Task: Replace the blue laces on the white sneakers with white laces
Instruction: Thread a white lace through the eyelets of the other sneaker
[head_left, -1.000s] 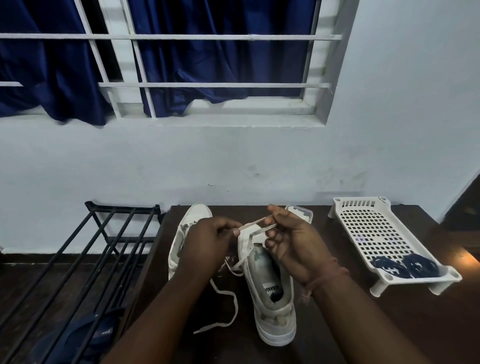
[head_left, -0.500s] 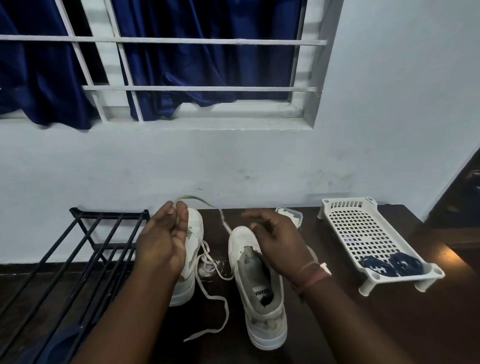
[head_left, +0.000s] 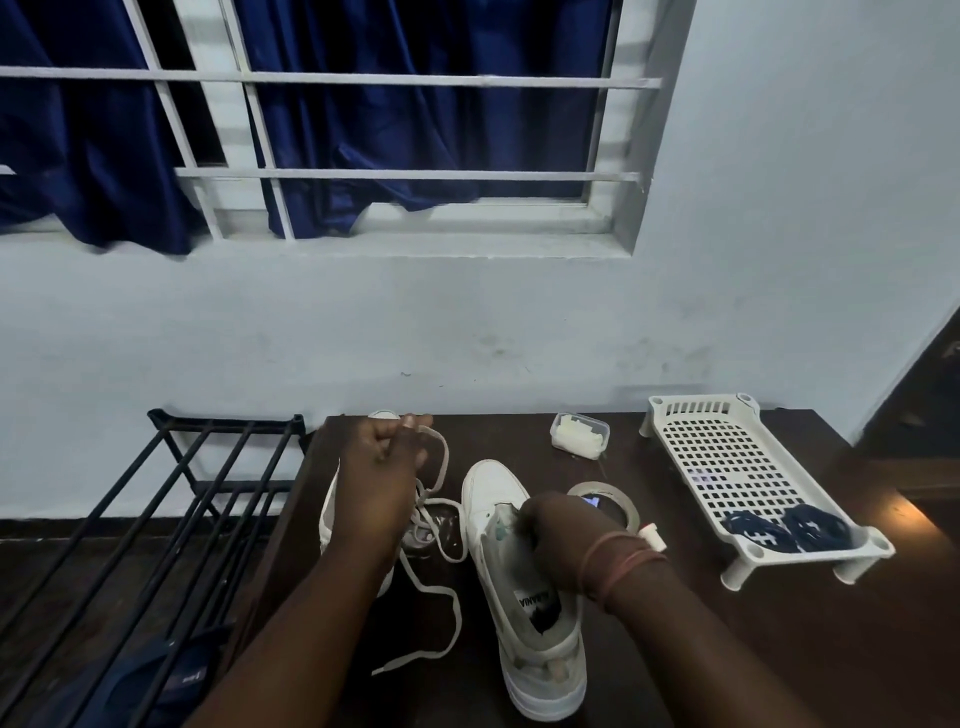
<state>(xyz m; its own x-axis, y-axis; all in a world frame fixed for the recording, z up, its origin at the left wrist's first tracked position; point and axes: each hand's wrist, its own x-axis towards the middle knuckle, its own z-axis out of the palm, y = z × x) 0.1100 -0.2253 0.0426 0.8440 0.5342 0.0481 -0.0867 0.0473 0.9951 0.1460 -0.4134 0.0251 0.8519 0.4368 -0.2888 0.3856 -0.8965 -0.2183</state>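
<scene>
White sneakers (head_left: 519, 582), two; white lace (head_left: 441, 613), one; blue laces (head_left: 784, 530), two.

left sneaker (head_left: 332, 512) mostly behind left hand (head_left: 382, 467) | right fingertips hidden (inside shoe)

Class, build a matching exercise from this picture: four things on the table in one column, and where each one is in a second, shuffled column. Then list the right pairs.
Things
1. blue laces
2. white lace
3. tape roll
4. small clear box

Places
A. by the wall, at the table's far edge
B. in the near end of the white tray
C. gripped in the left hand, trailing over the table
D. just beyond the right hand, beside the right sneaker

Pairs: 1-B, 2-C, 3-D, 4-A
</scene>
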